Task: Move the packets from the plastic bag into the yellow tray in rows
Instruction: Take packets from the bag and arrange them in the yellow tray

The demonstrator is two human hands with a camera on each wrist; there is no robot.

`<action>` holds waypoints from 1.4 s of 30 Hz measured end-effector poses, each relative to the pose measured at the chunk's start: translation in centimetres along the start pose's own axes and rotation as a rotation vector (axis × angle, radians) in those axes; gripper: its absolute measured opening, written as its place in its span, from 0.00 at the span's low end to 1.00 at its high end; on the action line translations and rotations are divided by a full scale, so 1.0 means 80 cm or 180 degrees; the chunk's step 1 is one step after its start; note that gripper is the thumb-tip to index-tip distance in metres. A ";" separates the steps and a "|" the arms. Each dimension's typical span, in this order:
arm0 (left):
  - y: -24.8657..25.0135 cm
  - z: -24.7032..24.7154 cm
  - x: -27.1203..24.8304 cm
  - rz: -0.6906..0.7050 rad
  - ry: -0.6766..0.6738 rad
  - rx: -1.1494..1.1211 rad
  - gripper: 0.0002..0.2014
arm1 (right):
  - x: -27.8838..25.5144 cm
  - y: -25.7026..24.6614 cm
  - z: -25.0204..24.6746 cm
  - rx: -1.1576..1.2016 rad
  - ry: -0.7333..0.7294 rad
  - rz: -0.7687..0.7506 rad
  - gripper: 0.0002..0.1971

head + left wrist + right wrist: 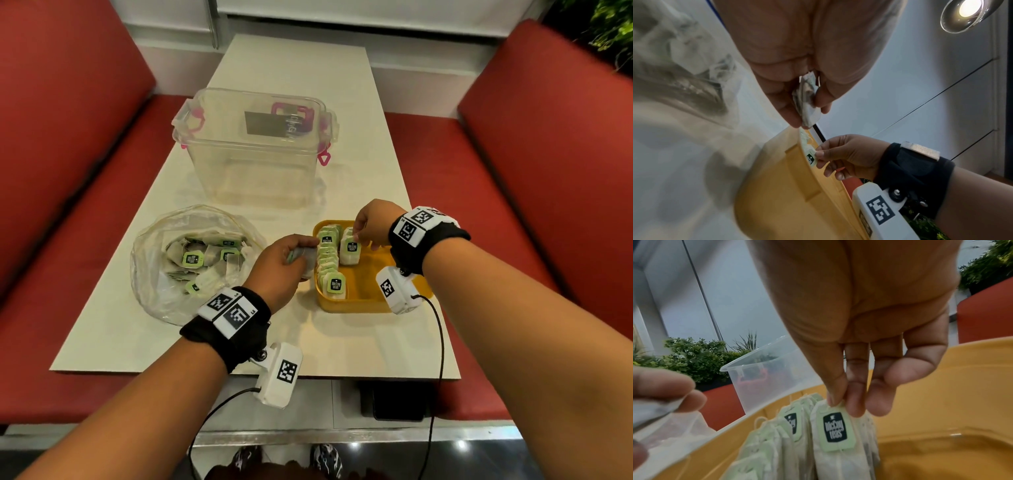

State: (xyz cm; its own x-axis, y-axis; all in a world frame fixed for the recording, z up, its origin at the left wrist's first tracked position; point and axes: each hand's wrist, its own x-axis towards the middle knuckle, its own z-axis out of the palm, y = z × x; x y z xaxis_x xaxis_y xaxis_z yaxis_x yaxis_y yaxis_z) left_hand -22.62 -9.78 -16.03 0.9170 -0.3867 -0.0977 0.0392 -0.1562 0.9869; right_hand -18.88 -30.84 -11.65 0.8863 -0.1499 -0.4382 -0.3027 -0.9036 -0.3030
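Note:
The yellow tray (368, 301) sits on the table right of the clear plastic bag (154, 274), which holds several loose tea packets (193, 258). Two rows of packets with green tags stand upright in the tray's left half (329, 263). My right hand (371, 226) pinches the top of the front packet (835, 431) of the second, shorter row, inside the tray (941, 402). My left hand (284, 260) hovers at the tray's left edge and grips a small stack of packets (806, 104) between thumb and fingers.
A clear lidded storage box with pink latches (255, 147) stands behind the bag and tray. Red bench seats (548, 137) flank the narrow white table (308, 85). The tray's right half is bare yellow floor (371, 274).

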 end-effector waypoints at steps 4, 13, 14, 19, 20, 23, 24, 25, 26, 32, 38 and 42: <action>0.000 0.000 0.001 -0.0008 0.0018 -0.0057 0.21 | 0.003 0.000 0.001 0.0015 -0.0036 0.0036 0.07; -0.007 0.001 0.004 0.0244 0.0131 0.0299 0.18 | -0.007 -0.006 -0.006 0.0038 0.0471 -0.0296 0.07; -0.006 0.003 0.005 0.0275 0.0160 0.0334 0.19 | -0.012 -0.010 -0.007 0.0157 0.0435 -0.0412 0.07; 0.004 0.013 0.006 0.0074 0.0257 -0.0147 0.15 | -0.044 -0.039 -0.007 0.0431 0.0049 -0.1193 0.06; 0.006 0.015 0.006 0.0003 0.0275 -0.0299 0.14 | -0.049 -0.042 -0.005 0.0433 0.0023 -0.1296 0.06; 0.011 0.016 0.005 -0.0202 0.0387 -0.0716 0.13 | -0.060 -0.046 0.004 0.0498 -0.0016 -0.1454 0.05; 0.012 0.016 0.005 -0.0221 0.0439 -0.0774 0.13 | -0.061 -0.046 0.007 0.0534 0.0057 -0.1477 0.04; 0.013 0.015 0.005 -0.0230 0.0469 -0.0788 0.15 | -0.060 -0.045 0.010 0.0584 0.0197 -0.1482 0.05; 0.013 0.014 0.004 -0.0230 0.0472 -0.0792 0.16 | -0.057 -0.044 0.012 0.0634 0.0372 -0.1446 0.06; 0.014 0.011 0.001 -0.0108 0.0300 -0.0468 0.13 | -0.060 -0.045 0.009 0.0783 0.0353 -0.1177 0.09; 0.006 0.009 0.000 0.0081 0.0415 0.0294 0.10 | -0.070 -0.050 0.003 0.0790 0.0436 -0.1105 0.08; 0.007 0.014 -0.001 0.0433 0.0377 0.0720 0.04 | -0.070 -0.053 0.001 0.0834 0.0715 -0.0932 0.05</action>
State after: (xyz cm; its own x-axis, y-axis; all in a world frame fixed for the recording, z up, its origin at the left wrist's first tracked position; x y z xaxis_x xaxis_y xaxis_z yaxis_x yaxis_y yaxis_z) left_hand -23.14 -10.86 -15.58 0.9483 -0.3113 0.0624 -0.1647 -0.3142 0.9350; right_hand -22.58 -26.14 -8.03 0.9931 -0.0126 -0.1163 -0.0807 -0.7932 -0.6035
